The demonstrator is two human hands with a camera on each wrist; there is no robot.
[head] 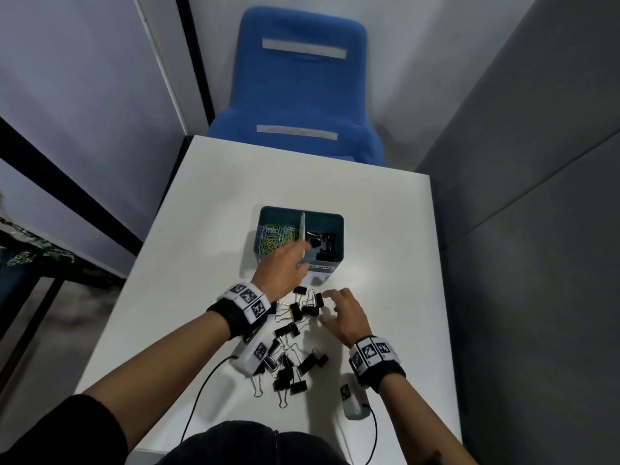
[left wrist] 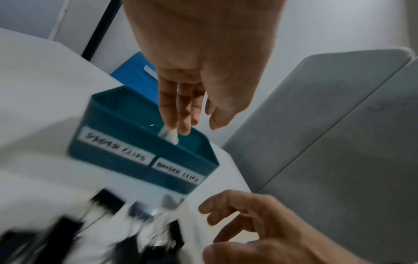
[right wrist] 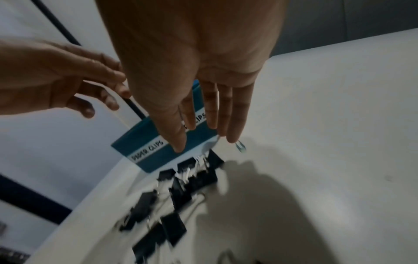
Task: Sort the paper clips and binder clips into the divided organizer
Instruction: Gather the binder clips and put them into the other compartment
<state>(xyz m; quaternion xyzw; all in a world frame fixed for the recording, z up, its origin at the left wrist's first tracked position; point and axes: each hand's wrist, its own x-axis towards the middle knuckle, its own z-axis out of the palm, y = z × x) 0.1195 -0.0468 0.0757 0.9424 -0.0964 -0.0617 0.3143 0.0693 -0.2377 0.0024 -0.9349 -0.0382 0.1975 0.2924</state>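
Note:
A teal organizer (head: 322, 215) stands mid-table, split by a white divider (head: 303, 226). Coloured paper clips (head: 275, 238) fill its left compartment and black binder clips (head: 323, 243) lie in the right one. My left hand (head: 292, 260) reaches over the organizer's front wall (left wrist: 126, 142) with straight fingers (left wrist: 172, 116) by the divider (left wrist: 169, 136), holding nothing. My right hand (head: 330, 307) hovers, fingers straight (right wrist: 212, 125), above the loose binder clips (head: 295, 312) (right wrist: 196, 180) scattered in front of the organizer (right wrist: 158, 157). One small paper clip (right wrist: 241, 147) lies on the table near its fingertips.
More binder clips (head: 285, 374) are spread toward me on the white table (head: 385, 229). A blue chair (head: 302, 88) stands behind the far edge. A grey partition (head: 520, 229) runs along the right side. Cabled white camera units (head: 352, 401) hang under both wrists.

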